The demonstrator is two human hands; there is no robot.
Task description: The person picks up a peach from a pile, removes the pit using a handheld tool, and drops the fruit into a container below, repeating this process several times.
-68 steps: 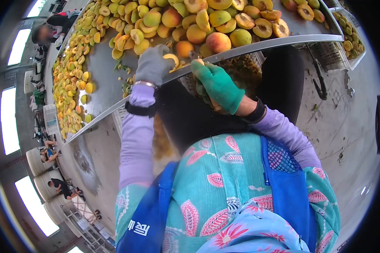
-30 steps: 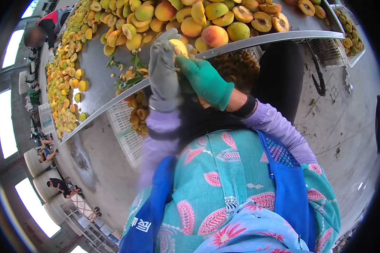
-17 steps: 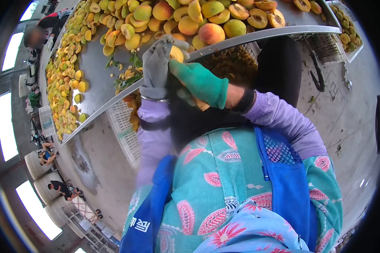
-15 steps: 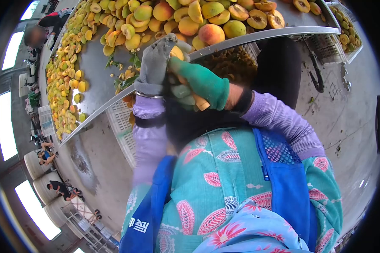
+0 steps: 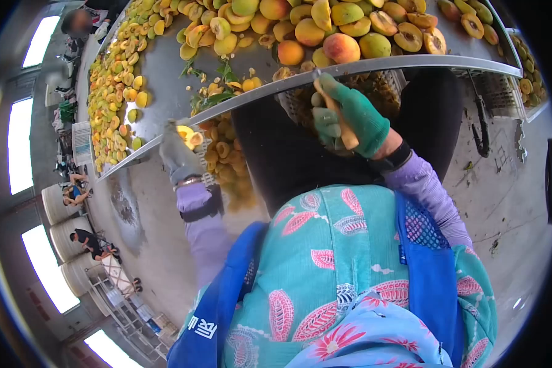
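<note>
My left hand (image 5: 179,153), in a grey glove, is below the metal table's front edge at the left. Yellow apricot halves (image 5: 191,137) with their cut faces showing lie against its fingers, beside a crate filled with more apricot halves (image 5: 226,153). My right hand (image 5: 352,121), in a green glove, is wrapped round the wooden handle (image 5: 340,116) of a small tool over my lap. The handle slants up toward the table rim, and its metal tip sits right at that rim. Whole and halved apricots (image 5: 341,48) are heaped on the table just beyond.
The metal table (image 5: 159,80) has a raised rim; leaves and pits (image 5: 218,86) lie near it. Another crate (image 5: 374,92) of fruit stands under the table, between my knees. A dark hook-shaped thing (image 5: 481,122) hangs at the right. Other people (image 5: 92,242) sit far left.
My hands have come apart from their hold on one fruit. The left moved down and left to the crate with the halves; the right shifted right with the tool. The view has turned slightly.
</note>
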